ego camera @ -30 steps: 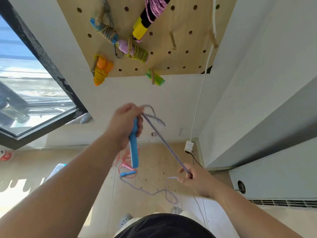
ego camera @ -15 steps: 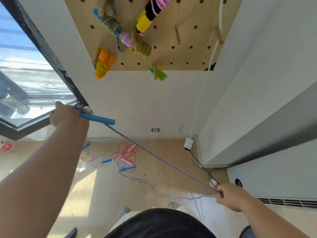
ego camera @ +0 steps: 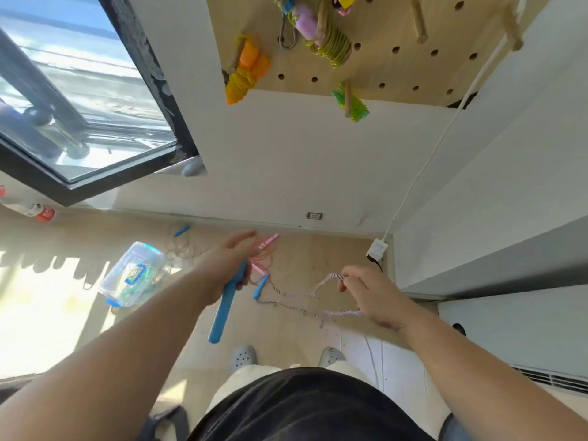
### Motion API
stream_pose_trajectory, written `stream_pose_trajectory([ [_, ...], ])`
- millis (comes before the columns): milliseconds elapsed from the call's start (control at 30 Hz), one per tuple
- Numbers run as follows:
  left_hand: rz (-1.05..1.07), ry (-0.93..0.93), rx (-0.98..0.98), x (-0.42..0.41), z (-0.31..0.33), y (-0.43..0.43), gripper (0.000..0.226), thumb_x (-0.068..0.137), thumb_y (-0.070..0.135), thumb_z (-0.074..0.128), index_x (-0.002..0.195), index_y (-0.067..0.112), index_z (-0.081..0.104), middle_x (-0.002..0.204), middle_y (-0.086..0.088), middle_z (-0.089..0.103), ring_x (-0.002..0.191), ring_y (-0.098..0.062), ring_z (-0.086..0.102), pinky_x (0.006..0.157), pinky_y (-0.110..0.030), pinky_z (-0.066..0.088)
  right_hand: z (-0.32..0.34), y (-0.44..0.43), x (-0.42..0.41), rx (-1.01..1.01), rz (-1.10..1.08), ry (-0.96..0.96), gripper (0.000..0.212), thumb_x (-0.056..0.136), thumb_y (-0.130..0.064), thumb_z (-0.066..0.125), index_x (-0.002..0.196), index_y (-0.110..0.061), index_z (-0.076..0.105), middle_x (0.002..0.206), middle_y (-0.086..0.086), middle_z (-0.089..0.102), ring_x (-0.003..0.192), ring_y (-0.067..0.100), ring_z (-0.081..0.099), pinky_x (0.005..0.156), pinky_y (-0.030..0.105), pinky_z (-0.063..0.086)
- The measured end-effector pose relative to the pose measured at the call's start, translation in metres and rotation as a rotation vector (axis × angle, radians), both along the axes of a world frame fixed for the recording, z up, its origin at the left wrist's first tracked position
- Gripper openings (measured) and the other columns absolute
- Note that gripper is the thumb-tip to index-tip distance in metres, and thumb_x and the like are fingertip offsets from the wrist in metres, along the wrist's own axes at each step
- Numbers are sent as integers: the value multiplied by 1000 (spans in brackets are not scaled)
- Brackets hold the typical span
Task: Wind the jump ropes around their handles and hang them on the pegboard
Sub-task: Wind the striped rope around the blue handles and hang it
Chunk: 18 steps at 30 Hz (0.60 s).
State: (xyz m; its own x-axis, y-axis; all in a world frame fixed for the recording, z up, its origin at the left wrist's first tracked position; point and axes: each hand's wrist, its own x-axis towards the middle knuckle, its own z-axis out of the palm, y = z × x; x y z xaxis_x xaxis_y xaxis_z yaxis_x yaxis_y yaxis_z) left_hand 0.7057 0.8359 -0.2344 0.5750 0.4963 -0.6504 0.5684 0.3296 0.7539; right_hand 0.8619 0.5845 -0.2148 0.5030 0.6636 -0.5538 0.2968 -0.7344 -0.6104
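Observation:
My left hand (ego camera: 227,265) holds a blue jump-rope handle (ego camera: 226,305), which points down toward me. Its purple-and-white braided rope (ego camera: 331,280) hangs slack; my right hand (ego camera: 370,296) pinches a loop of it at the fingertips. The rope runs along the floor to the second blue handle (ego camera: 261,286). A pink rope with pink handles (ego camera: 265,246) lies on the floor behind my left hand. On the wooden pegboard (ego camera: 391,65) above hang wound ropes: an orange one (ego camera: 246,73), a pink-handled yellow-green one (ego camera: 324,36) and a green one (ego camera: 350,103).
A clear plastic box (ego camera: 135,273) lies on the floor at left, with another rope with a blue handle (ego camera: 182,231) near the wall. A window (ego camera: 76,100) fills the upper left. A white cable (ego camera: 423,167) runs down to a power strip (ego camera: 377,249). Bare pegs (ego camera: 420,23) stick out at the pegboard's right.
My left hand has swung from far left back to the centre with the handle now pointing down. My right hand has come in and up; the taut rope has gone slack.

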Motion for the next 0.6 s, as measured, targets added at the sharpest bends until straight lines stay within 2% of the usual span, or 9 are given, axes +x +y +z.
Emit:
stream_pose_trajectory([
  [100,-427,25,-90,-3,13,-43,30,96,24,65,122,39,63,61,-10,51,51,-22,46,47,-28,37,27,38,-17,139,73,-13,26,105,-18,43,92,-10,65,62,-8,44,54,3,40,55,19,33],
  [167,-537,-21,-133,3,18,-59,10,102,32,57,109,27,62,64,-11,51,51,-22,45,49,-29,38,32,50,-23,169,125,-15,26,105,-17,45,91,-7,64,64,-8,48,57,1,43,56,17,35],
  [200,-547,-46,-136,7,19,-61,12,104,33,54,100,24,61,65,-11,51,51,-22,45,50,-30,38,32,52,-24,179,133,-10,26,106,-18,45,90,-7,63,65,-7,49,57,2,43,57,19,35],
  [300,-555,-51,-54,24,21,-57,32,105,32,51,74,33,60,62,-9,52,47,-22,46,49,-30,39,22,44,-20,213,46,-2,17,104,-26,52,92,-17,57,67,-8,48,58,4,40,57,23,33],
  [333,-546,-51,-4,29,23,-54,34,104,30,52,71,32,59,60,-8,52,46,-21,46,49,-29,38,16,37,-17,217,-2,21,13,102,-31,56,94,-20,55,67,-8,48,59,4,39,57,23,34],
  [400,-462,-57,93,40,26,-47,27,103,26,54,77,21,60,55,-6,51,44,-21,45,49,-29,36,-1,17,-10,128,-24,61,18,95,-42,63,94,-27,53,70,-8,48,62,9,41,61,26,38],
  [500,-237,-82,238,59,34,-32,28,101,23,54,78,8,53,51,-3,49,42,-19,44,49,-30,36,-36,-24,0,-183,122,-50,31,79,-62,62,86,-33,57,75,-12,58,69,11,55,71,33,52],
  [600,46,-197,257,76,50,-13,29,103,18,52,76,7,50,47,-7,45,37,-20,41,44,-27,32,-66,-67,1,-352,121,26,23,84,-48,63,89,-25,61,85,-1,66,75,14,61,75,35,53],
])
